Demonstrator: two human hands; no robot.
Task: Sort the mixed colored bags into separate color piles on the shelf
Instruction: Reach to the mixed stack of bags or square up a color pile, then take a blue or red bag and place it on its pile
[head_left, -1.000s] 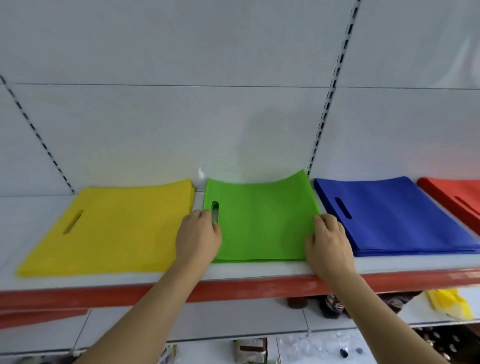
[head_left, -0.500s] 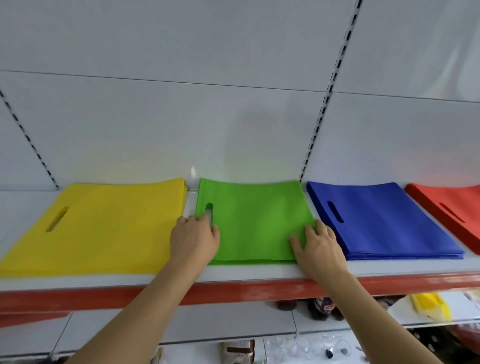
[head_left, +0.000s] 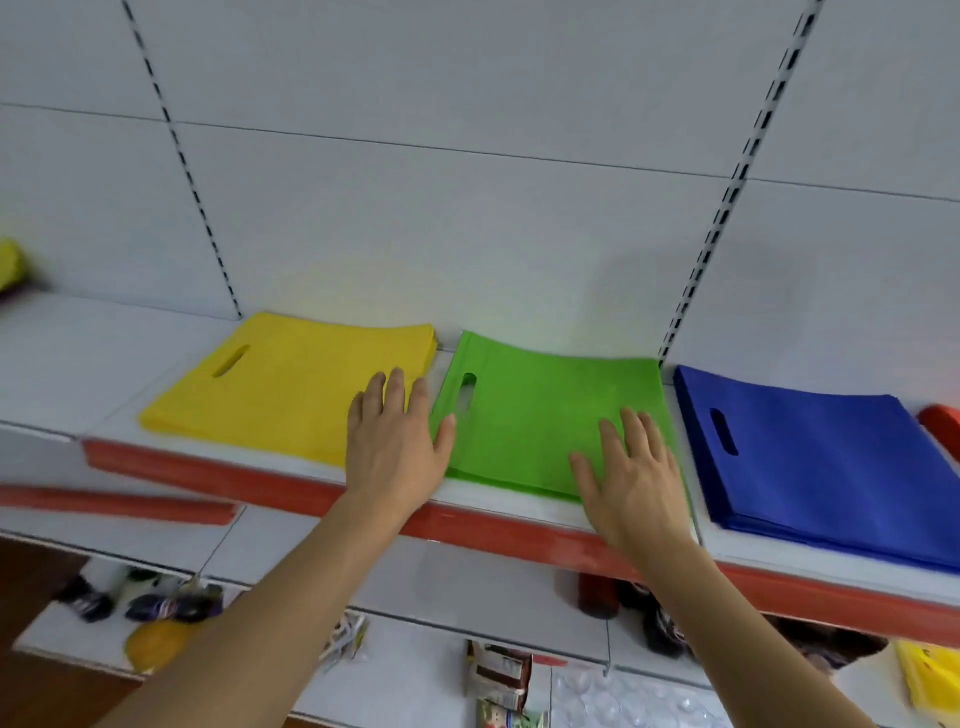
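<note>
A white shelf (head_left: 519, 506) with a red front lip holds four flat piles of bags. The red pile (head_left: 941, 423) is cut off at the right edge, only a corner showing; items on the lower shelf are blurred. The yellow pile (head_left: 291, 384), green pile (head_left: 540, 415) and blue pile (head_left: 821, 457) sit side by side with narrow gaps. Half a second ago the left hand (head_left: 397, 436) curled at the green handle slot; now it lies flat and released, spanning the yellow pile's right edge and the gap. The right hand (head_left: 631, 470) rests flat, fingers spread, on the green pile's front right corner. Bare shelf lies left of the yellow pile.
</note>
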